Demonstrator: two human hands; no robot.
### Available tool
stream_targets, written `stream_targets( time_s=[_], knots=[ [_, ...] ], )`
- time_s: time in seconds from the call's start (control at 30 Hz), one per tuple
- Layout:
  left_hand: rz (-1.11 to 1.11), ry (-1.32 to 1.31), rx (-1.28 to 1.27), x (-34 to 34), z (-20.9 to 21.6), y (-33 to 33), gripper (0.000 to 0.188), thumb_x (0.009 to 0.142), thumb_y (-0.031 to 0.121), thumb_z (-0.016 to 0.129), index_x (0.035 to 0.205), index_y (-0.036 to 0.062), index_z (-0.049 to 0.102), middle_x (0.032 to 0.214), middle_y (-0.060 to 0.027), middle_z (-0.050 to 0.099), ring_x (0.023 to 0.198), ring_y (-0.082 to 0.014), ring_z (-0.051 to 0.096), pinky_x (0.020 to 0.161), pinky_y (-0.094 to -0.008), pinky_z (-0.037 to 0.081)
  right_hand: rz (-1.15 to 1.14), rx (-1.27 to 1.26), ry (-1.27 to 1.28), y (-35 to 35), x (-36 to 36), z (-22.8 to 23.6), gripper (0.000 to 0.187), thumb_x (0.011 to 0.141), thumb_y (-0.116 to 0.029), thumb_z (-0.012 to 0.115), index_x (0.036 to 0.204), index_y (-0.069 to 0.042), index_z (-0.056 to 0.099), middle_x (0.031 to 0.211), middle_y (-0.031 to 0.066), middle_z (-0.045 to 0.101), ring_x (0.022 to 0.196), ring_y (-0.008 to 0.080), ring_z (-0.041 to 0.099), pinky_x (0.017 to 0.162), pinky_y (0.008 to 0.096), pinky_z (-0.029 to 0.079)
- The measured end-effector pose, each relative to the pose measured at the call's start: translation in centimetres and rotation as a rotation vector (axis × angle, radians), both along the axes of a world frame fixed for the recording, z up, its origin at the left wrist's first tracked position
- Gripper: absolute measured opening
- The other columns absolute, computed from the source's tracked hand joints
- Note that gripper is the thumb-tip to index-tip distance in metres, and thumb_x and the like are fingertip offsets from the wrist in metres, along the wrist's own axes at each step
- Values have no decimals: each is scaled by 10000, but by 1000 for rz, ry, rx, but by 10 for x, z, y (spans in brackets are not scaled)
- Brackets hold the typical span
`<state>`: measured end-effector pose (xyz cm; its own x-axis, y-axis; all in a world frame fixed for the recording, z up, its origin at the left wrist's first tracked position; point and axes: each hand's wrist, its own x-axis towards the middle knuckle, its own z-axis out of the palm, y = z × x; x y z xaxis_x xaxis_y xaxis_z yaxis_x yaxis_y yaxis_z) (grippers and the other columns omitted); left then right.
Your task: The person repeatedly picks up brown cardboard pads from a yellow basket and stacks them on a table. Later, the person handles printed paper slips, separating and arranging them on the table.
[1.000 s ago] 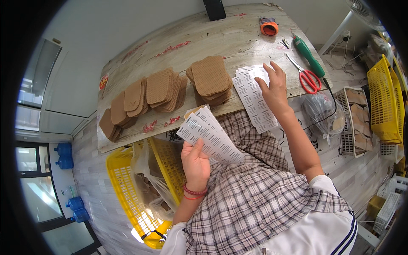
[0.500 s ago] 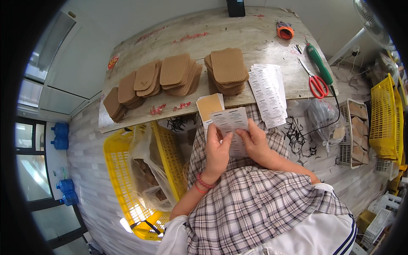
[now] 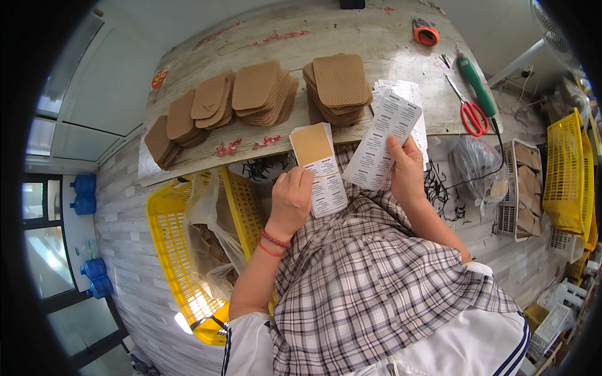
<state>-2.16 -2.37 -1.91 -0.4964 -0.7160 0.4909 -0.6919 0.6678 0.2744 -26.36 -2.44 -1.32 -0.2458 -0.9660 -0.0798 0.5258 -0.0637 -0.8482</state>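
My right hand pinches printed white label sheets by their right edge, thumb on top, and holds them tilted over my lap. My left hand is closed, fingers curled at the left edge of a bundle of label sheets lying on my lap. That bundle has a tan piece at its upper end, and a thin band seems to cross it. Behind the held sheets, more label sheets rest at the table's edge. Tan textured rounded pieces stand stacked in several piles along the table.
On the table lie red-handled scissors, a green corded tool and an orange tape roll. A yellow basket with a plastic bag stands at my left. Crates and a clear bag are at the right.
My hands have moved apart. The right has carried label sheets up and right toward the table; the left has gone down-left to the bundle on my lap, now more exposed.
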Motion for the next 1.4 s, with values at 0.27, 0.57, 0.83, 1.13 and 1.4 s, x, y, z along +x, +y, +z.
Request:
stream_targets(
  time_s=[0.27, 0.57, 0.83, 1.13, 1.4],
  knots=[
    [-149, -234, 44, 2, 15, -13, 156, 692, -29, 581, 824, 15, 509, 786, -123, 471, 660, -272, 538, 608, -340, 461, -22, -72, -41, -21, 15, 6, 239, 978, -161, 570, 1159, -5, 577, 1079, 57, 662, 935, 105, 613, 848, 259, 492],
    [-228, 2, 228, 15, 10, -20, 144, 784, -60, 604, 872, 14, 517, 866, -124, 570, 663, -298, 598, 591, -356, 497, -34, -78, -126, -35, 32, 5, 234, 979, -168, 571, 1150, -8, 573, 1073, 58, 662, 934, 103, 615, 841, 261, 500],
    [-166, 256, 824, 11, 18, -24, 197, 805, 20, 615, 966, 16, 501, 845, -159, 597, 701, -356, 619, 632, -385, 518, 12, -70, -208, -38, 50, 3, 245, 979, -187, 572, 1155, -16, 568, 1072, 52, 660, 933, 106, 618, 845, 263, 502],
    [-176, 79, 524, 4, 33, -7, 82, 809, 41, 644, 878, 39, 599, 792, -112, 565, 667, -317, 614, 584, -397, 484, 48, -9, -430, -34, 72, -13, 244, 987, -194, 558, 1170, -34, 552, 1108, 43, 643, 1007, 114, 595, 903, 283, 483],
    [-219, 167, 389, 7, 31, -8, 70, 779, 35, 679, 842, 55, 656, 728, -73, 546, 614, -259, 583, 551, -354, 454, 135, 127, -354, -26, 76, -21, 246, 975, -208, 580, 1143, -28, 574, 1062, 40, 659, 944, 115, 614, 859, 274, 504]
  ],
)
